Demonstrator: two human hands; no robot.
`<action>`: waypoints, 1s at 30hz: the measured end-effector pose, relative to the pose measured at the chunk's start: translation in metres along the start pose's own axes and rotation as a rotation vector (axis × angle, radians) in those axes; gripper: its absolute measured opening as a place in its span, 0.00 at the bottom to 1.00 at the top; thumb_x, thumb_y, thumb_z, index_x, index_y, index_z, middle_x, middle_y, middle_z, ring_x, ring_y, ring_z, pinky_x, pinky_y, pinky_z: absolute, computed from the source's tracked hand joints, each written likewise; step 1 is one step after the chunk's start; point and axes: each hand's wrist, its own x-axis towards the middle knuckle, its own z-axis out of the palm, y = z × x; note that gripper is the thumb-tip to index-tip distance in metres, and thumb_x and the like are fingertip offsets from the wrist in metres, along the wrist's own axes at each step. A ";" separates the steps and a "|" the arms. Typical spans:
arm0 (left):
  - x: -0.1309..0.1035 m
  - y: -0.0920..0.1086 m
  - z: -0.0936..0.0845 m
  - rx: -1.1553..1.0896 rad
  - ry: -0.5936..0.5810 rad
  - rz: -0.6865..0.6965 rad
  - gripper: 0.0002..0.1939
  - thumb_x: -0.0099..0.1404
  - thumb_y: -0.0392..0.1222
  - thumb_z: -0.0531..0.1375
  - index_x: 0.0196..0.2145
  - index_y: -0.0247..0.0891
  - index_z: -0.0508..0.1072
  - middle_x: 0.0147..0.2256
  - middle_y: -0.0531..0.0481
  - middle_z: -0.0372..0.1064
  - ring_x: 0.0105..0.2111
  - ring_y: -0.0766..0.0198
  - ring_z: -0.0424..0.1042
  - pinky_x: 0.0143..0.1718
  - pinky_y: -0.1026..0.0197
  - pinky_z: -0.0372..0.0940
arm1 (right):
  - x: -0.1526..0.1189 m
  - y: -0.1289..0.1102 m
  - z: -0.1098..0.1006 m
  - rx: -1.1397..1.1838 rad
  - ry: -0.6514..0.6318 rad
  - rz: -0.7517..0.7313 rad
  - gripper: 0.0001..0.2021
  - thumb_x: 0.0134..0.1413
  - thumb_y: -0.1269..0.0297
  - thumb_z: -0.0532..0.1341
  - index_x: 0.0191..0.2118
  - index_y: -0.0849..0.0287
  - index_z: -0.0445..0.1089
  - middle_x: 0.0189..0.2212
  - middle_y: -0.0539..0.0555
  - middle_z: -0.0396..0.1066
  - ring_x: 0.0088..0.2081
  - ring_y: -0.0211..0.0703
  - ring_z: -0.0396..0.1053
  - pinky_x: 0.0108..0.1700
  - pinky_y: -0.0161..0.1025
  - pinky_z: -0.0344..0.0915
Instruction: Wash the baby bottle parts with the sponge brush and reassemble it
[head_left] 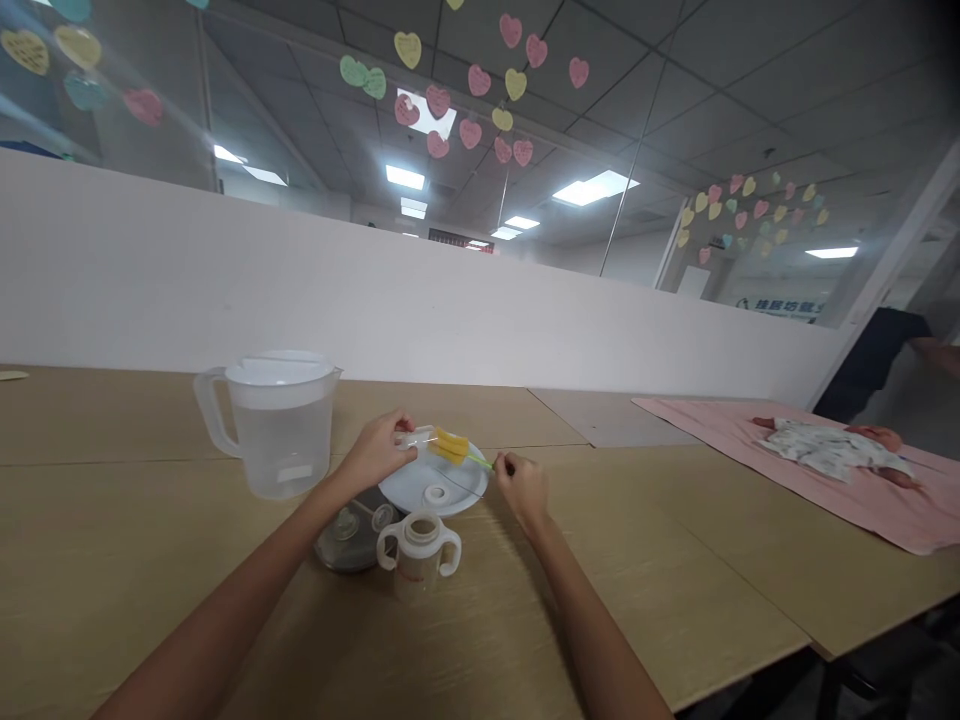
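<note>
My left hand point(376, 452) is closed around a small clear plastic cap point(417, 437), its open end facing right. In my right hand point(523, 490) is the thin green handle of a bottle brush, whose yellow sponge head point(451, 446) sits at the mouth of the cap; how far it reaches inside I cannot tell. Both hands are above a white bowl point(474, 486), with a white collar ring point(436, 495) in it. In front stands a lidless two-handled baby bottle point(418, 565). Beside it, a dark round dish point(346, 556) bears clear bottle parts point(381, 517), partly behind my left forearm.
A lidded plastic pitcher point(281, 445) stands left of the bowl. At far right, a baby doll point(829, 448) in patterned clothes lies on a pink cloth point(896, 520). A low white wall point(480, 325) backs the table, and a person point(874, 360) is at the right edge.
</note>
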 end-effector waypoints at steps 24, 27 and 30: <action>-0.014 0.036 -0.003 -0.239 -0.256 -0.155 0.26 0.62 0.57 0.44 0.46 0.35 0.66 0.27 0.50 0.68 0.16 0.68 0.63 0.16 0.66 0.57 | -0.004 -0.003 -0.007 0.142 0.275 -0.350 0.17 0.55 0.68 0.51 0.15 0.61 0.60 0.12 0.47 0.59 0.17 0.29 0.53 0.23 0.31 0.48; -0.011 0.034 -0.010 -0.186 -0.170 -0.042 0.24 0.59 0.55 0.51 0.47 0.37 0.65 0.42 0.45 0.67 0.28 0.64 0.69 0.27 0.64 0.64 | -0.004 -0.002 -0.005 0.084 0.228 -0.281 0.18 0.56 0.67 0.50 0.16 0.61 0.62 0.13 0.48 0.61 0.17 0.30 0.55 0.23 0.31 0.48; -0.008 0.032 -0.025 -0.014 -0.124 0.050 0.24 0.54 0.47 0.56 0.49 0.41 0.63 0.48 0.46 0.63 0.40 0.58 0.67 0.39 0.59 0.64 | -0.003 0.000 -0.004 0.041 0.193 -0.231 0.19 0.57 0.65 0.49 0.17 0.61 0.64 0.15 0.50 0.64 0.18 0.30 0.57 0.23 0.31 0.47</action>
